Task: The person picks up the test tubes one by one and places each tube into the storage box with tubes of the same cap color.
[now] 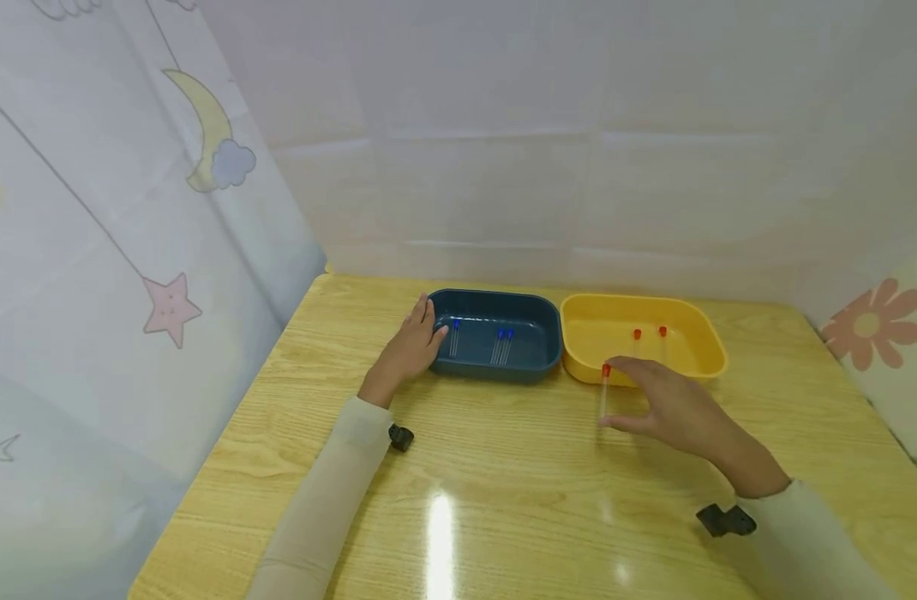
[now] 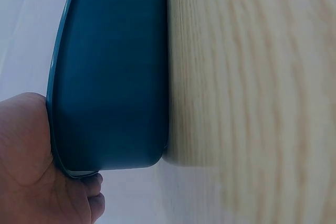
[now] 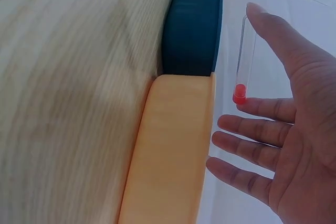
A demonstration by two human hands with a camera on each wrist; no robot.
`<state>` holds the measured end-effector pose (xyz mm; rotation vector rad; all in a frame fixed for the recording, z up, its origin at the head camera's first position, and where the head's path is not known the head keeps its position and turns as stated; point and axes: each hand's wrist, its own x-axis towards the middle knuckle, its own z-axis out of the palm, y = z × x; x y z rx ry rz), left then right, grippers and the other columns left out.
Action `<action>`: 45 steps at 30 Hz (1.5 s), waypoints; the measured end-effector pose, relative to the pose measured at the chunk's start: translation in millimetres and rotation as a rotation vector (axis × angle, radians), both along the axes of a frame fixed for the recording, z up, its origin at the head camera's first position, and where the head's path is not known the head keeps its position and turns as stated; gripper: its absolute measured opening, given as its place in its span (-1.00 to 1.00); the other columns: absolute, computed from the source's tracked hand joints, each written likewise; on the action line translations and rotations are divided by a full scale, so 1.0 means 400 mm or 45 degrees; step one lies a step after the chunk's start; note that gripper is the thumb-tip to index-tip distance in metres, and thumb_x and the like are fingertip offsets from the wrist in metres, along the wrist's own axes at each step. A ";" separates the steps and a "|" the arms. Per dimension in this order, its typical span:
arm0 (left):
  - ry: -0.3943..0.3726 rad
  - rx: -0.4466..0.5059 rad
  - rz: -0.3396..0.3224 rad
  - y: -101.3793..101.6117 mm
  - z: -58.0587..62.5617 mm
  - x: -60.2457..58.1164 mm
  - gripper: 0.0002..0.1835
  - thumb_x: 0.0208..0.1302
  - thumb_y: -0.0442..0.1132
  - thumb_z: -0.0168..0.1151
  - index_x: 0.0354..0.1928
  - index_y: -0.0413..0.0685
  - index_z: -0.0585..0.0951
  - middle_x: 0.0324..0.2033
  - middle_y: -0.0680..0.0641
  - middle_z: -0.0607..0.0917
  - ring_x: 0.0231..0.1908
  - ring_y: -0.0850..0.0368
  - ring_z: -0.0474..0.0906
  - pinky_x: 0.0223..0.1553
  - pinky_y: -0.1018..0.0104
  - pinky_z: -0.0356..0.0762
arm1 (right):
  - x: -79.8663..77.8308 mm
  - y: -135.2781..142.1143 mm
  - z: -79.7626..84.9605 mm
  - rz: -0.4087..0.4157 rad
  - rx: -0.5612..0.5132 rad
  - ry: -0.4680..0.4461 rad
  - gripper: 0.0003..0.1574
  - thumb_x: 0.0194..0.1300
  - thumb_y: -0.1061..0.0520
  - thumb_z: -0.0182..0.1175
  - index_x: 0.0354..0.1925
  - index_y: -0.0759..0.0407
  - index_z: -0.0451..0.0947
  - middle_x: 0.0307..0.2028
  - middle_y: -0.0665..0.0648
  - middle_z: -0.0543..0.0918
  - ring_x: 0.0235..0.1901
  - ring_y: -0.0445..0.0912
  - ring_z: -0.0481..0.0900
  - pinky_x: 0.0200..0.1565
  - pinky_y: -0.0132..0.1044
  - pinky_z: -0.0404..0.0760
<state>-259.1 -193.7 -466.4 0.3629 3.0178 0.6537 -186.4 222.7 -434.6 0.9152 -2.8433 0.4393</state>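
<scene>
At the left end of a dark blue plastic basin (image 1: 496, 371), my left hand (image 1: 409, 346) grips the rim, thumb on the inner side and fingers outside. Three clear tubes with blue caps (image 1: 501, 333) lie in that basin. My right hand (image 1: 672, 408) pinches a clear test tube (image 3: 245, 56) by its two ends, between thumb and index finger, its red cap (image 1: 606, 370) uppermost in the head view. The other right fingers (image 3: 247, 150) are spread. This tube is above the table, in front of a yellow basin (image 1: 717, 358), where two red-capped tubes (image 1: 637, 334) lie.
Side by side, the two basins stand near the back of a wood-grain table (image 1: 466, 467). Behind them hangs a pale cloth backdrop (image 1: 488, 192). Each wrist carries a small black camera (image 1: 726, 521).
</scene>
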 end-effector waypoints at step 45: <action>0.006 0.027 -0.011 -0.001 0.001 -0.002 -0.24 0.68 0.04 -0.27 0.59 -0.29 -0.24 0.59 -0.16 -0.39 0.59 -0.03 -0.38 0.55 0.01 -0.24 | -0.154 0.069 0.048 -0.064 -0.008 -0.049 0.09 0.18 -0.40 0.39 0.34 0.34 0.43 0.22 0.45 0.56 0.13 0.36 0.56 0.07 0.30 0.54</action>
